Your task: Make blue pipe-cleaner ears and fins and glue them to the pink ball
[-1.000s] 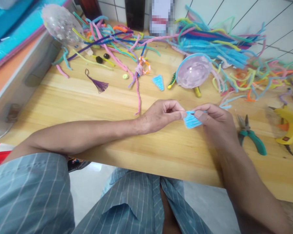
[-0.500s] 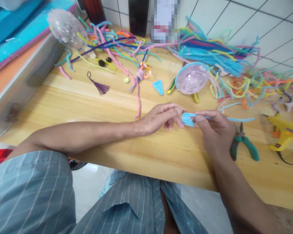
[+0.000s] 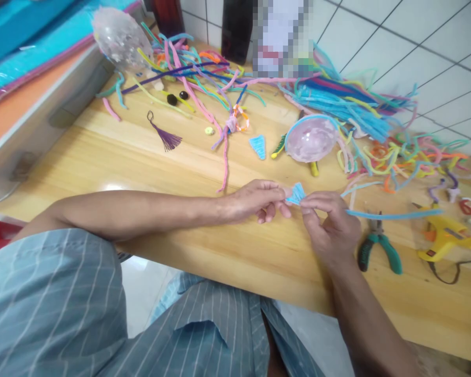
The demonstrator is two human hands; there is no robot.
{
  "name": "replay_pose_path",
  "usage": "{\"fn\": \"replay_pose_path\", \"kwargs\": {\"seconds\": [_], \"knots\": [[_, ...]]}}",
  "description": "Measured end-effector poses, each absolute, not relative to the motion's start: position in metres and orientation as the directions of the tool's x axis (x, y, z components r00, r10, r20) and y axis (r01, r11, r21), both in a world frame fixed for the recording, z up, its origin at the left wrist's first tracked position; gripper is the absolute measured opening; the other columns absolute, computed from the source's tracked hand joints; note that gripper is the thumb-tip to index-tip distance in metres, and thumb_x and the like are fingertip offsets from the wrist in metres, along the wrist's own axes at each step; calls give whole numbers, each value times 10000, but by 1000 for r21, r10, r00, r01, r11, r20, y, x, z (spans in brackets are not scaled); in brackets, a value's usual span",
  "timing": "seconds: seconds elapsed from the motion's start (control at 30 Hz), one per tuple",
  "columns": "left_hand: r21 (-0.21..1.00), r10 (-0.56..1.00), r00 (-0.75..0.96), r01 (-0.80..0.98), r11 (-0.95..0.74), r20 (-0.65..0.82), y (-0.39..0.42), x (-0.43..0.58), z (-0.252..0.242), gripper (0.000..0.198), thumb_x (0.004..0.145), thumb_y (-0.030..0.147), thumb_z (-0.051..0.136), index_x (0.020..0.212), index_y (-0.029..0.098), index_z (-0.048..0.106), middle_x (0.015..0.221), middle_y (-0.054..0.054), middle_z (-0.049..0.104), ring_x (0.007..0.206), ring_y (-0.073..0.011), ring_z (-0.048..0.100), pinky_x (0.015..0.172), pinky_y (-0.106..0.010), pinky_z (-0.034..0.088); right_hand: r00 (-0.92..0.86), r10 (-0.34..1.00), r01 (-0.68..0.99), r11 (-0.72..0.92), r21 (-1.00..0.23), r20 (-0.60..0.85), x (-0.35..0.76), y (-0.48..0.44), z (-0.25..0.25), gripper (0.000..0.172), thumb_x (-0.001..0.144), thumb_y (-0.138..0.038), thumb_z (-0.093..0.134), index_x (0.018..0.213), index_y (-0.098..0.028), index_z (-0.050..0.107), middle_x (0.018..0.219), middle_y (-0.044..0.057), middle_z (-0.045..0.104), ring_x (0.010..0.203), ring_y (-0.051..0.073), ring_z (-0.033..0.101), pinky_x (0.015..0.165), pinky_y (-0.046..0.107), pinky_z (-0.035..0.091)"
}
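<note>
Between my two hands is a small blue folded pipe cleaner piece [image 3: 296, 193], made of rows side by side. My left hand [image 3: 265, 200] pinches its left corner between thumb and forefinger, the other fingers curled below. At its right edge my right hand [image 3: 329, 222] is closed on the same pipe cleaner, and the long loose tail [image 3: 396, 214] sticks out to the right past the knuckles. A similar blue triangle [image 3: 258, 147] lies on the table just beyond. Green-handled pliers [image 3: 380, 251] rest right of my right hand, under the tail.
A yellow glue gun [image 3: 447, 235] lies at the right with its cord. Behind are a clear pinkish dome [image 3: 312, 139], a heap of blue pipe cleaners [image 3: 337, 104], a purple tassel [image 3: 167, 137] and a pink twisted figure [image 3: 231, 124]. A grey-sided box [image 3: 63, 104] borders the left.
The blue piece has turned in my fingers and now shows a pointed fan shape. My right hand has shifted slightly left and down, and the tail swings lower. The whole view has tilted a little.
</note>
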State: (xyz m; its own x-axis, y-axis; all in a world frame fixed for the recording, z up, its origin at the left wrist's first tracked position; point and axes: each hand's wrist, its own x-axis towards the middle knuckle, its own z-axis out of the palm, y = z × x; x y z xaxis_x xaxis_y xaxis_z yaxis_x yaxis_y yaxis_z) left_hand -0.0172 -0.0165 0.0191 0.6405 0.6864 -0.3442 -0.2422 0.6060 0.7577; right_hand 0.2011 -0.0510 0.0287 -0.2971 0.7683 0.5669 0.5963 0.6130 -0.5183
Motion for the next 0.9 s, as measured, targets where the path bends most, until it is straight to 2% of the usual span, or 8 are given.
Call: {"fn": "replay_pose_path", "kwargs": {"seconds": [0.1, 0.23, 0.3, 0.43, 0.57, 0.67, 0.77, 0.9], "knots": [[844, 723, 635, -203, 496, -272, -16, -19, 14, 245, 1046, 322, 651, 879, 143, 652, 799, -37, 775, 459, -59, 548, 430, -185, 428, -314, 761, 619, 617, -485, 568, 201, -48, 30, 138, 980, -203, 717, 1019, -334, 737, 945, 10, 825, 915, 244, 789, 860, 463, 627], [929, 757, 624, -132, 346, -193, -17, -21, 8, 461, 984, 598, 724, 935, 143, 666, 807, -40, 765, 504, -67, 553, 471, -191, 443, -314, 755, 623, 622, -475, 576, 203, -45, 25, 167, 971, -205, 753, 1079, -332, 757, 982, 15, 823, 960, 251, 783, 896, 467, 618], [947, 761, 623, -100, 306, -180, -18, -21, 9, 507, 972, 650, 713, 941, 147, 660, 823, -41, 762, 525, -70, 553, 484, -194, 443, -308, 751, 636, 620, -460, 585, 205, -45, 22, 160, 969, -221, 764, 1085, -332, 767, 990, 17, 817, 964, 257, 776, 896, 472, 618], [973, 762, 631, -45, 227, -149, -19, -23, 14, 417, 1032, 560, 652, 912, 161, 635, 840, -25, 753, 558, -70, 555, 518, -194, 446, -282, 768, 740, 556, -379, 575, 208, -46, 21, 134, 944, -312, 805, 1076, -324, 783, 1174, 73, 782, 1117, 325, 741, 981, 570, 604], [993, 767, 635, 3, 115, -91, -20, -26, 17, 369, 1049, 500, 647, 882, 172, 628, 828, 1, 743, 562, -69, 555, 575, -206, 464, -333, 760, 724, 585, -364, 559, 209, -45, 22, 127, 948, -297, 798, 1062, -332, 757, 1394, 86, 742, 1312, 369, 696, 1067, 631, 581], [997, 781, 622, 80, 0, -50, -19, -27, 16, 337, 1079, 433, 602, 860, 180, 645, 804, 6, 735, 599, -93, 586, 631, -229, 468, -362, 751, 698, 611, -373, 553, 209, -44, 20, 104, 973, -269, 766, 1055, -327, 739, 1342, 73, 783, 1292, 343, 731, 1095, 611, 582], [981, 788, 614, 128, -149, 40, -17, -26, 12, 303, 1087, 329, 569, 829, 192, 648, 805, -5, 744, 727, -135, 663, 768, -257, 495, -351, 777, 707, 586, -396, 522, 209, -45, 18, 96, 977, -277, 761, 1056, -327, 739, 1306, 69, 804, 1261, 331, 754, 1084, 587, 598], [964, 780, 620, 148, -220, 83, -16, -25, 6, 275, 1089, 319, 558, 846, 205, 618, 826, -15, 748, 796, -159, 681, 838, -280, 504, -334, 811, 713, 551, -434, 480, 208, -47, 17, 84, 982, -297, 762, 1052, -329, 730, 1261, 66, 820, 1189, 313, 781, 1055, 555, 616]]}}
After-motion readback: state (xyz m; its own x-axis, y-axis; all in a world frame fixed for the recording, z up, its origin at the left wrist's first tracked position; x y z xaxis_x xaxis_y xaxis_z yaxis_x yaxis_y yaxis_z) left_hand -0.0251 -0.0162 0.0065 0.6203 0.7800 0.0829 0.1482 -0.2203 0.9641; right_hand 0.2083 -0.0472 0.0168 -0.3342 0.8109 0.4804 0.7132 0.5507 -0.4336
